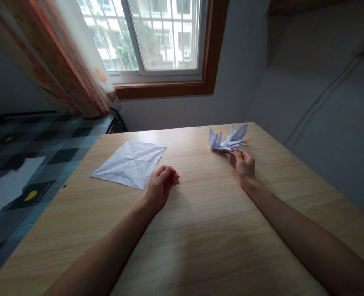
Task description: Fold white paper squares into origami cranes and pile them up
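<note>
My right hand (245, 163) pinches, between thumb and fingertips, the near edge of a white folded paper crane (229, 144). It stands in a cluster of pointed white folds at the far right of the wooden table; whether this is one crane or more I cannot tell. Beside the near right edge of a creased white paper sheet (129, 162), my left hand (162, 185) rests on the table with its fingers curled in and nothing visible in them. The sheet lies flat and unfolded, criss-crossed by fold lines.
The light wooden table (188, 230) reaches back toward a window (166, 41) with a brown frame. On the left, a bed with a checked cover (55, 160) carries torn-looking white paper (12, 187). An orange curtain (58, 57) hangs above it. A cable (320, 98) runs down the right wall.
</note>
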Tool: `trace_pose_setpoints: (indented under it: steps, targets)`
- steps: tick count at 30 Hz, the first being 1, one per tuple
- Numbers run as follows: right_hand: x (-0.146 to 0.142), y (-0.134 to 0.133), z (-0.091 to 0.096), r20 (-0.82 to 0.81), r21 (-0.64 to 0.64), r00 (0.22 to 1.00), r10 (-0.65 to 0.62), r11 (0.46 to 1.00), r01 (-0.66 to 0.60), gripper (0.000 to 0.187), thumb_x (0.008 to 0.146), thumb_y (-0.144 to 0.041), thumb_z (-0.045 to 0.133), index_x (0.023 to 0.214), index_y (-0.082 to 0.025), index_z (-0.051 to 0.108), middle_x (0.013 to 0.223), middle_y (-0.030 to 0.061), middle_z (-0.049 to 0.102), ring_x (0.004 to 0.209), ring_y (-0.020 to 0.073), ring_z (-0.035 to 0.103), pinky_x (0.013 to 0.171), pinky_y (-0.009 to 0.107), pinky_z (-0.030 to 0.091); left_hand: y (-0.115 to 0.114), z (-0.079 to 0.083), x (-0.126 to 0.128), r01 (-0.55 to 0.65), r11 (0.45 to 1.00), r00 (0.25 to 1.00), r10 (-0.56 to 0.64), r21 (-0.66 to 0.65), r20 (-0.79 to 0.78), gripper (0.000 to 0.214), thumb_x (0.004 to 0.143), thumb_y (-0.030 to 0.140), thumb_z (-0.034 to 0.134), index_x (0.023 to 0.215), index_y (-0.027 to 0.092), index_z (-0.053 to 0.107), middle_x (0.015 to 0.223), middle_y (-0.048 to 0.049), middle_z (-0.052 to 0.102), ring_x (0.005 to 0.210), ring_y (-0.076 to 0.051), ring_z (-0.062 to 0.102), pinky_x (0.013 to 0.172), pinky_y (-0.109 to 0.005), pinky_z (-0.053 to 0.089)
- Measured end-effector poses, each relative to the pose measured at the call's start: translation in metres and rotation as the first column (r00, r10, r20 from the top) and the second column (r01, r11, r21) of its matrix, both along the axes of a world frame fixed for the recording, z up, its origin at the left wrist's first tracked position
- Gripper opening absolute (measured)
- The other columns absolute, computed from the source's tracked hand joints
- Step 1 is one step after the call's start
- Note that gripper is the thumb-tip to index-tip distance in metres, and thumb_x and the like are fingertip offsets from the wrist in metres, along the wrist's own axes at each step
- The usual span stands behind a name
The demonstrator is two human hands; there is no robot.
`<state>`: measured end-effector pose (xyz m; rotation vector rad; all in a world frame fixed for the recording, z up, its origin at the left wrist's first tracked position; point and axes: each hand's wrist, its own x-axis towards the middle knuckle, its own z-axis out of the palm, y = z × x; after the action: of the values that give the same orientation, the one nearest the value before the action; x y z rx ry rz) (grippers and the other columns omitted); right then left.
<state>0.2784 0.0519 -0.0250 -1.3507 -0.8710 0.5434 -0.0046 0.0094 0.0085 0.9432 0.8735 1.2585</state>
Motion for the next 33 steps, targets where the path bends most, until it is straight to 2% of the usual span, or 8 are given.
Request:
trace_pose_setpoints:
  steps: [4,9,11,13,17,24,28,33]
  targets:
    - [0.002,-0.005,0.0,0.032,0.027,0.996,-0.079,0.997,0.078,0.039,0.074,-0.053,0.062,0.084,-0.016,0.064,0.069,-0.0019,0.059,0.062,0.0134,0.052,0.065,0.027,0.044,0.005,0.012,-0.013,-0.153,0.973,0.891,0.213,0.175,-0.401,0.031,0.075,0.048,0.063,0.074,0.017,0.058,0.071,-0.0022,0.063,0.067,-0.016,0.059,0.065,-0.028,0.048]
    - [0.003,-0.009,0.001,0.079,0.063,0.984,-0.159,0.986,0.154,0.032,0.074,-0.047,0.061,0.084,-0.017,0.062,0.077,0.0007,0.062,0.07,0.016,0.054,0.072,0.031,0.044,0.021,0.021,-0.054,-0.127,0.856,0.1,0.513,0.501,-0.852,0.04,0.082,0.043,0.055,0.111,0.015,0.064,0.124,-0.0155,0.062,0.121,-0.035,0.052,0.101,-0.05,0.041]
    - [0.003,-0.011,0.003,0.083,0.084,0.976,-0.201,0.977,0.194,0.029,0.074,-0.043,0.06,0.086,-0.017,0.06,0.081,0.0018,0.061,0.074,0.017,0.055,0.075,0.032,0.044,0.026,0.017,-0.068,-0.12,0.891,-0.166,0.418,0.439,-0.893,0.057,0.088,0.046,0.049,0.134,0.013,0.052,0.147,-0.022,0.043,0.138,-0.042,0.034,0.108,-0.059,0.031]
    - [0.002,-0.012,0.005,0.089,0.108,0.966,-0.242,0.967,0.232,0.026,0.073,-0.04,0.06,0.087,-0.017,0.058,0.085,0.0027,0.06,0.078,0.0177,0.055,0.077,0.032,0.044,0.027,0.011,-0.076,-0.077,0.961,-0.272,0.237,0.266,-0.933,0.067,0.093,0.05,0.038,0.146,0.009,0.037,0.153,-0.0255,0.032,0.143,-0.045,0.025,0.109,-0.064,0.026]
    - [-0.001,-0.016,0.007,0.119,0.145,0.951,-0.285,0.953,0.267,0.025,0.073,-0.036,0.06,0.09,-0.019,0.054,0.091,0.0039,0.058,0.084,0.0193,0.055,0.078,0.033,0.044,0.017,0.011,-0.067,0.193,0.98,-0.322,0.11,0.048,-0.94,0.065,0.096,0.053,0.031,0.148,0.015,0.036,0.159,-0.0189,0.025,0.145,-0.042,0.022,0.112,-0.064,0.021]
    - [-0.019,-0.037,0.017,0.522,0.277,0.844,-0.124,0.96,-0.03,0.028,0.085,-0.039,0.051,0.104,-0.019,0.058,0.105,0.0099,0.06,0.103,0.0268,0.056,0.093,0.045,0.045,-0.019,0.029,-0.025,0.725,0.674,0.013,0.195,0.144,-0.981,0.044,0.093,0.051,0.046,0.125,0.024,0.062,0.136,-0.0097,0.059,0.126,-0.028,0.052,0.108,-0.045,0.039]
    - [-0.048,-0.058,0.023,0.844,-0.021,0.449,0.294,0.854,-0.52,0.058,0.092,-0.048,0.047,0.138,-0.013,0.044,0.141,0.02,0.048,0.136,0.0315,0.039,0.113,0.049,0.031,-0.023,0.012,-0.012,0.687,0.699,-0.002,0.274,0.198,-0.962,0.071,0.087,0.06,0.052,0.142,0.015,0.047,0.154,-0.0174,0.037,0.144,-0.036,0.03,0.116,-0.055,0.022]
    - [-0.078,-0.065,0.021,0.838,-0.442,-0.023,0.545,0.654,-0.614,0.085,0.092,-0.061,0.043,0.15,0.0,0.027,0.156,0.0249,0.027,0.148,0.0322,0.021,0.12,0.048,0.021,-0.02,-0.005,-0.009,0.684,0.72,-0.064,0.219,0.117,-0.974,0.089,0.086,0.07,0.04,0.151,0.01,0.029,0.157,-0.0198,0.027,0.148,-0.035,0.019,0.119,-0.051,0.014]
